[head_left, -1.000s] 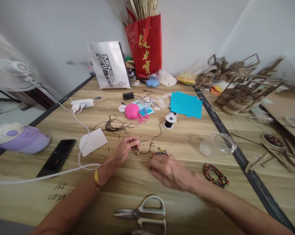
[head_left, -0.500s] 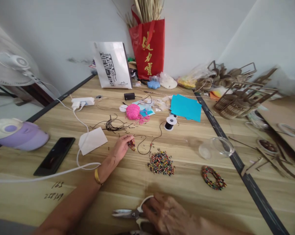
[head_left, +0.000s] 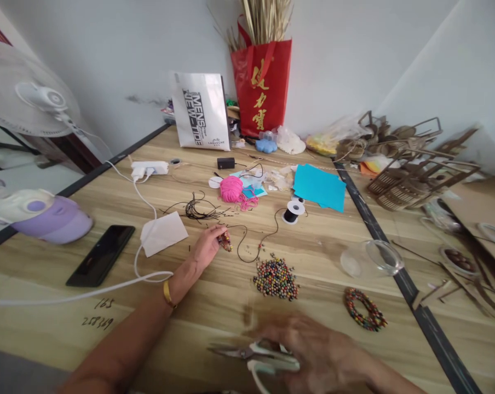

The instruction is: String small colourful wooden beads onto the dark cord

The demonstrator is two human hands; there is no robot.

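Observation:
Pinched in the fingers of my left hand (head_left: 209, 241) is a small beaded bracelet (head_left: 225, 241), partly covered by the fingertips. Thin black cord (head_left: 244, 257) runs from near that hand to a white spool (head_left: 293, 212). My right hand (head_left: 305, 350), smeared by motion, is closed on white-handled scissors (head_left: 251, 353) near the front edge, blades pointing left. Between the hands and a little beyond lies a heap of multicoloured beads (head_left: 276, 278). A finished-looking coil of strung beads (head_left: 364, 310) rests to the right.
A clear jar (head_left: 370, 259) lies on its side at the right. Left of my arm are a white paper (head_left: 164, 234), a phone (head_left: 101, 256) and a white cable (head_left: 108, 295). Pink yarn (head_left: 231, 189), tangled black cord (head_left: 200, 208) and blue sheets (head_left: 319, 187) sit farther back.
My right hand has moved right with the scissors, its grip on them now tighter around the handles. My left hand stays at the bracelet; the whole view has shifted slightly.

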